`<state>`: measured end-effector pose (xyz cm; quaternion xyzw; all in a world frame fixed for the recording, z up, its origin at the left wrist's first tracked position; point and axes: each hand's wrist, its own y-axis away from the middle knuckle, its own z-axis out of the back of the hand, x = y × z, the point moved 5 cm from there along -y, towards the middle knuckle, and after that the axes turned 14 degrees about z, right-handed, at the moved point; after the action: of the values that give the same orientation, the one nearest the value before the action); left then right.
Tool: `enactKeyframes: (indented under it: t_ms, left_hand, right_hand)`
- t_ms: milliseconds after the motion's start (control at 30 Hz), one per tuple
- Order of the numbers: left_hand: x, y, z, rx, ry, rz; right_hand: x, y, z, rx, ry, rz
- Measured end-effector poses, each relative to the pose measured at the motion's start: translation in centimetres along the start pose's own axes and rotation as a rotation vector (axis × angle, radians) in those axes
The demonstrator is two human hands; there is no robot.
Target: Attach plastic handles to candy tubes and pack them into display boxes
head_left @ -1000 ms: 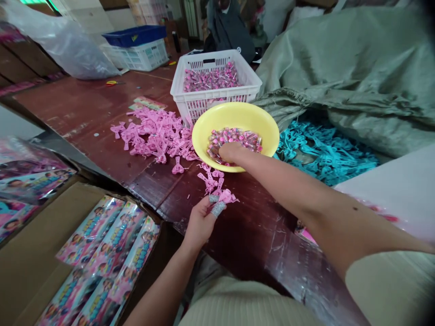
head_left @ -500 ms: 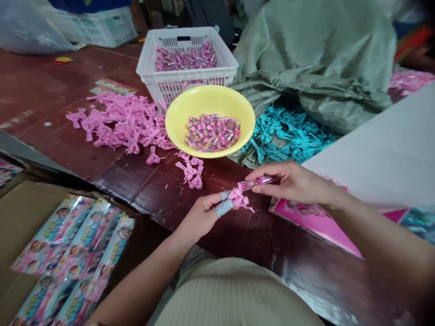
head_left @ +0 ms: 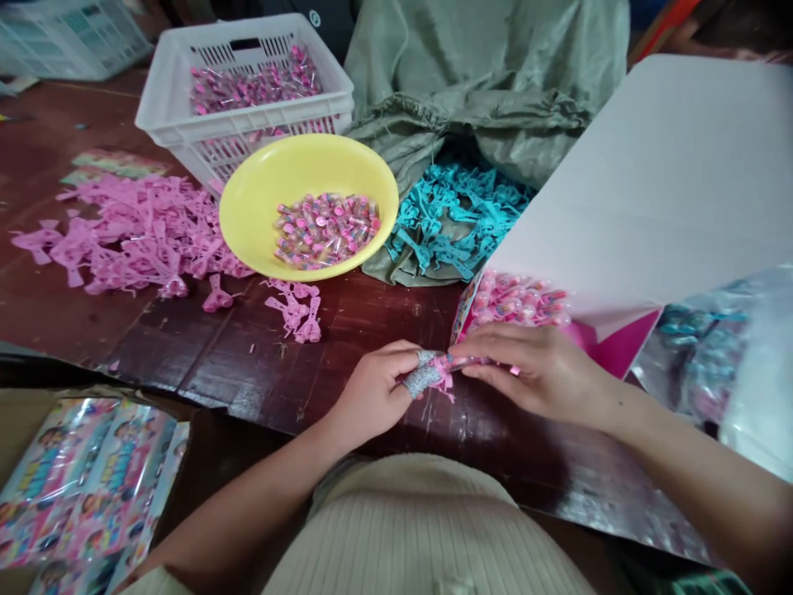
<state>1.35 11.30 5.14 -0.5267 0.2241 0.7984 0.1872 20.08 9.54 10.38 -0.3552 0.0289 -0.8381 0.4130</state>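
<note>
My left hand, thumb and forefinger wrapped in grey tape, pinches a small pink plastic piece just above the near table edge. My right hand meets it from the right, fingers closed on a thin clear tube with pink ends that touches the pink piece. Behind the hands stands a yellow bowl holding many such tubes. A pile of pink plastic pieces lies left of the bowl, and a few more sit in front of it.
A white slotted basket of tubes stands behind the bowl. Teal plastic pieces spill from a green sack. A white-lidded pink box with round pink items sits right. Printed packets fill a carton at lower left.
My right hand left the yellow bowl with a tube and came down to my left hand. The view has swung right, revealing the pink box.
</note>
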Motion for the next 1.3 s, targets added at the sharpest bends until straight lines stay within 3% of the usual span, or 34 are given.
enactKeyframes:
  t_ms: [200,267,367,467,533,800,1033,1167,1300]
  left_hand:
    - [-0.4,0.3,-0.3,-0.204,-0.221,-0.149]
    - [-0.4,0.0,-0.2,-0.167,-0.218,-0.122]
    - [0.3,-0.6,0.3,-0.038,-0.057,0.054]
    - [1.7,-0.9,0.5,0.066,0.15,0.279]
    - [1.9,-0.8,0.3,0.102,0.223,0.322]
    - [1.3,0.2,-0.7,0.026,0.183,0.236]
    - [0.0,1.6,-0.8,-0.073,0.078,0.074]
    - [-0.7,2.6,-1.3,-0.163,-0.086,-0.135]
    - [-0.5,3.7,-2.4,-0.221,-0.358,-0.38]
  right_hand:
    - [-1.0,1.7,-1.7,-0.219,-0.223,-0.309]
    - [-1.0,2.4,-1.9,-0.215,-0.242,-0.403]
    - [-0.5,3.6,-1.4,-0.194,-0.157,-0.49]
    - [0.1,4.4,-1.1,-0.156,-0.09,-0.479]
    - [0.2,4.3,-1.5,-0.1,-0.115,-0.428]
    - [-0.1,3.4,-3.2,-0.129,-0.151,-0.272]
    - [1.9,3.5,-3.4,-0.127,-0.152,-0.17]
    - [2.6,3.8,-3.9,-0.144,-0.16,-0.235]
    - [2.2,5.1,-5.6,-0.096,-0.38,-0.479]
